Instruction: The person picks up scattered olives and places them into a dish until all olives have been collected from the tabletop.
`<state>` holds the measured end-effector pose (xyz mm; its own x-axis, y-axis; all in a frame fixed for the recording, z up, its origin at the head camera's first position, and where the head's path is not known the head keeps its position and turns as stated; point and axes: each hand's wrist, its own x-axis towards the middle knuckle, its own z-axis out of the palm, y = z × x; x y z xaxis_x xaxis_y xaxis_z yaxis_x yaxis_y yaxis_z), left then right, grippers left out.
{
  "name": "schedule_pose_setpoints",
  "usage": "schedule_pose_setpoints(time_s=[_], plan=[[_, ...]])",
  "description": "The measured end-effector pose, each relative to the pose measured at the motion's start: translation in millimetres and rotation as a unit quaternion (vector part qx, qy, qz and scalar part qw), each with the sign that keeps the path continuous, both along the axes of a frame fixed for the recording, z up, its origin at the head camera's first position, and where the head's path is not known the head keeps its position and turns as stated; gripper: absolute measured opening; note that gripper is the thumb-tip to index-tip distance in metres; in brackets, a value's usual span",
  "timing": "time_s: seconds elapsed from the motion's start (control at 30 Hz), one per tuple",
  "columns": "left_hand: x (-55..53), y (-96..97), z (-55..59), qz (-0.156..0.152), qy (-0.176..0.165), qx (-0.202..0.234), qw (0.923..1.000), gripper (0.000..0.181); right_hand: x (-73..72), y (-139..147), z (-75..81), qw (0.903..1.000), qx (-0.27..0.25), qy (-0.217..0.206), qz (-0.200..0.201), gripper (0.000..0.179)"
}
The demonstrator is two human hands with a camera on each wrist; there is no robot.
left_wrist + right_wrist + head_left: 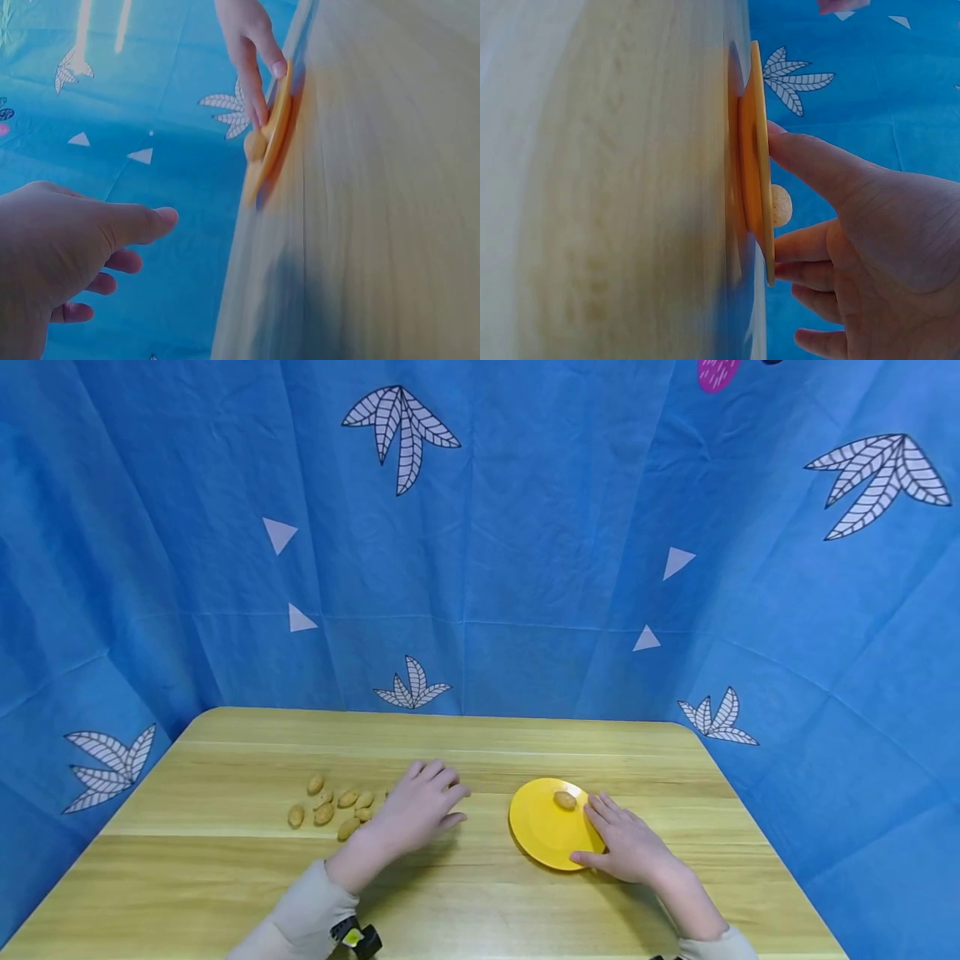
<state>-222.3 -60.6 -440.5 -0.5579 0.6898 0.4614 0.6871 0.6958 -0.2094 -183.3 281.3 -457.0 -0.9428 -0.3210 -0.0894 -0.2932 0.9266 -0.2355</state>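
1. Worktop (480, 910): yellow plate (543, 827) lies flat right of the middle, apart from the far and right edges.
2. One tan, nut-like piece (565, 800) sits on the plate, toward its far rim and near the right hand's fingertips.
3. Loose pieces (324, 813) of similar look lie clustered on the left part of the worktop, between its left edge and the left hand; hand and wrist may hide some.
4. Left hand (416, 810): above the worktop between cluster and plate, fingers loosely bent, thumb apart, nothing seen in it.
5. Right hand (626, 843): fingers extended onto the plate's right rim, thumb on the near-right rim; touching, not clenched.
6. Judgement: the right hand is steadying the plate. Light, even pressure should serve; a heavy push on one side of the rim could tip it and roll the piece.
7. Judgement: for any pick-up, straddle a single piece and pinch across its narrow width; rounded sides would likely roll if nudged.
8. Judgement: release low over the plate's middle, clear of the right fingertips.
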Motion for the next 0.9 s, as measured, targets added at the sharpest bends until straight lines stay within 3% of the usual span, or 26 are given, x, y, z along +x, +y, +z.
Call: schedule_pose_setpoints(time_s=[0.63, 0.9], plan=[[16.0, -73.4, -9.5, 0.031, 0.006, 0.027, 0.9992, 0.032, 1.8, 0, 1.3, 1.0000, 0.000, 0.003, -0.001, 0.086], [19.9, -102.5, -16.1, 0.050, 0.031, 0.032, 0.9977, 0.032, 1.4, -1, 2.0, 1.0000, -0.002, -0.002, 0.000, 0.086]])
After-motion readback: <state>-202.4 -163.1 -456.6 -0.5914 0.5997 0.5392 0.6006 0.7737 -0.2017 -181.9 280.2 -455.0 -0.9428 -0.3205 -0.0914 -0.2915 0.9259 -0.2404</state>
